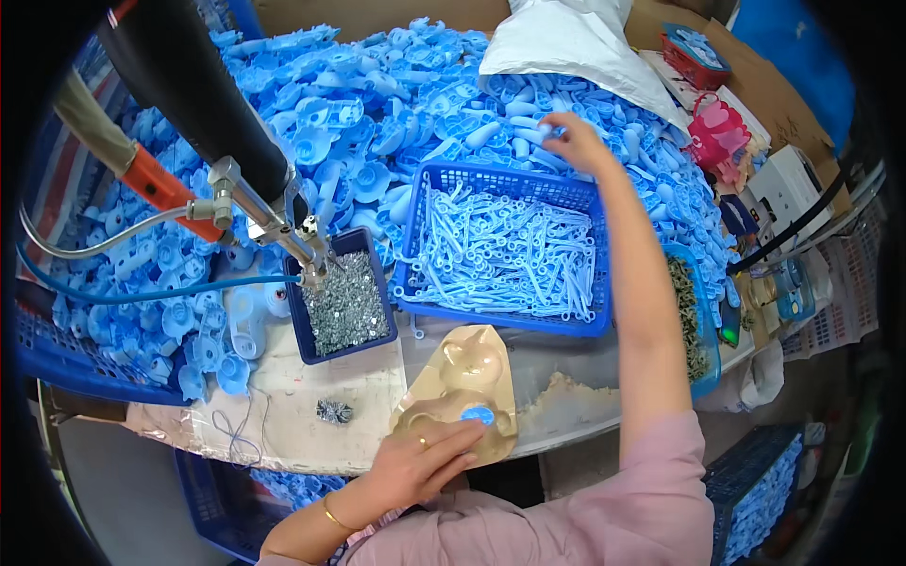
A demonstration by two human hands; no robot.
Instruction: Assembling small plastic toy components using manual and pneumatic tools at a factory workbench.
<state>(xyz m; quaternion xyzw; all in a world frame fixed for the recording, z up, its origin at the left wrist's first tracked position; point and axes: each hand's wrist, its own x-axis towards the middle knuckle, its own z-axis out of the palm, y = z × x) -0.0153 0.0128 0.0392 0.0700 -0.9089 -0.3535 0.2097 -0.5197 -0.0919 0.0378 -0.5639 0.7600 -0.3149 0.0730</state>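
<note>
My left hand (429, 459) lies over the near end of a tan moulded holder (472, 363) with rounded hollows, at the table's front edge. Its fingers are stretched out, and their tips touch a small blue plastic piece (478, 414) in the holder. Out over the heap of blue plastic parts (326, 94), my right hand (578, 143) pinches a light-blue rounded part (546, 129) between thumb and fingers. That hand is just beyond a blue basket (415, 300) filled with thin light-blue rods with looped ends.
A dark bin (300, 330) of small metal screws sits under a hanging power screwdriver (274, 222) at the left. A screw cluster (334, 410) lies on the table. At the right are a blue tray (708, 373) of brownish small pieces and a pink basket (717, 132). A white sack (566, 42) lies behind.
</note>
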